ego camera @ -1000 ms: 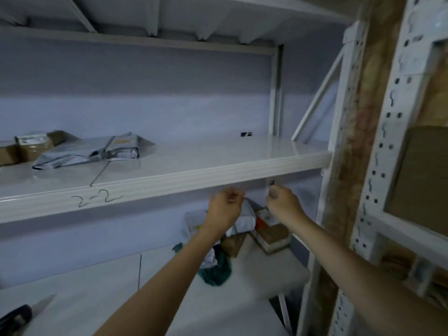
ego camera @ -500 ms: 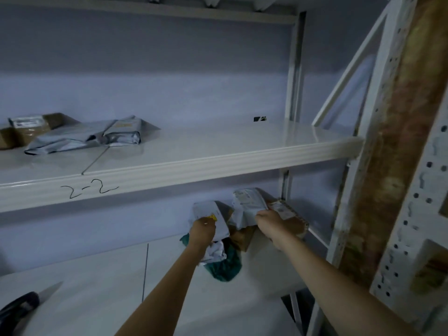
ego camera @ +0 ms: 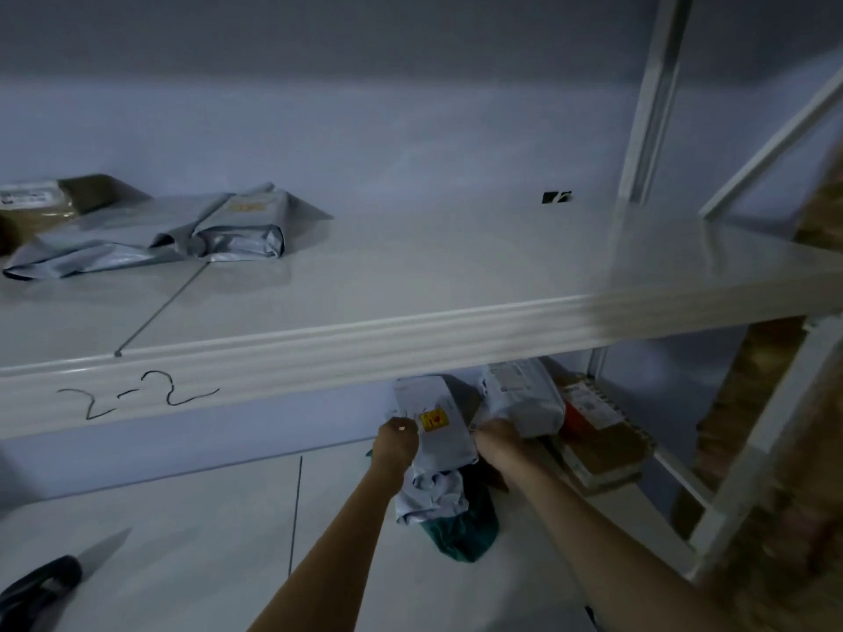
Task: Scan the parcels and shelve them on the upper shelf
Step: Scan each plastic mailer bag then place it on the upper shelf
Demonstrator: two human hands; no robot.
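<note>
Both hands (ego camera: 438,442) grip grey parcel (ego camera: 440,419) under upper shelf (ego camera: 410,339)

Seven parcels (ego camera: 444,426), two shelves (ego camera: 410,339).

White upper shelf (ego camera: 410,285), edge marked "2-2", carries a grey mailer (ego camera: 191,234) beside a brown box (ego camera: 50,205). The lower shelf (ego camera: 182,517) holds piled parcels (ego camera: 520,399), a green bag (ego camera: 465,531) and, apparently, a scanner (ego camera: 36,586).

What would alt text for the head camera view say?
Both hands, left hand and right hand, grip a grey mailer bag with a yellow sticker among parcels on the lower shelf. Above, the upper shelf marked 2-2 holds a folded grey mailer.
</note>
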